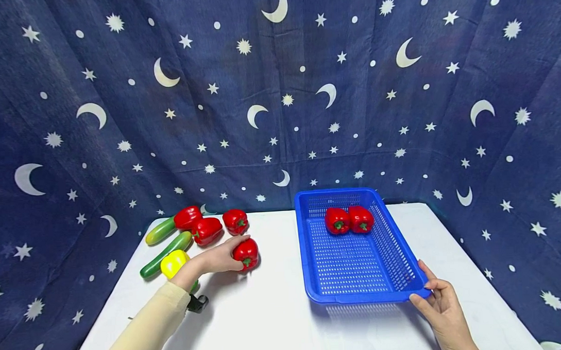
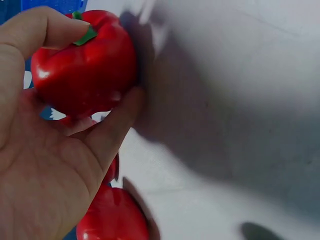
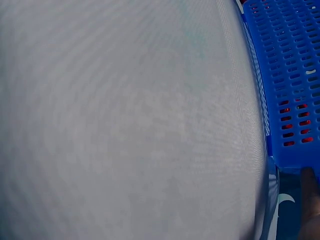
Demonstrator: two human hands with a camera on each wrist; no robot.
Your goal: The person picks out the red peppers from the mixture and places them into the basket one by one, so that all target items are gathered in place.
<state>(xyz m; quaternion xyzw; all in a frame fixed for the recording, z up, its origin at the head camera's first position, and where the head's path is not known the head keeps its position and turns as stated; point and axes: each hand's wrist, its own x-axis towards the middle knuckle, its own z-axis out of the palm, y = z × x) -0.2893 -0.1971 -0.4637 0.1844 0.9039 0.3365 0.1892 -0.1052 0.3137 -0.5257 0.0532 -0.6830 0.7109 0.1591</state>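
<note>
My left hand (image 1: 224,256) grips a red bell pepper (image 1: 246,254) left of the table's middle. In the left wrist view the thumb lies by the green stem of that pepper (image 2: 90,65), and the fingers reach round its side. My right hand (image 1: 445,308) holds the near right corner of a blue plastic basket (image 1: 306,261), thumb and fingers on its rim. Two red bell peppers (image 1: 349,220) lie side by side at the far end inside the basket. Only a finger (image 3: 309,195) of the right hand shows in the right wrist view, against the basket wall (image 3: 285,90).
On the left of the white table (image 1: 271,319) lie more red bell peppers (image 1: 207,231), two green cucumber-like vegetables (image 1: 166,255) and a yellow bell pepper (image 1: 174,263). A dark object (image 1: 198,303) sits partly behind the left forearm. A blue star-patterned curtain (image 1: 279,128) hangs behind.
</note>
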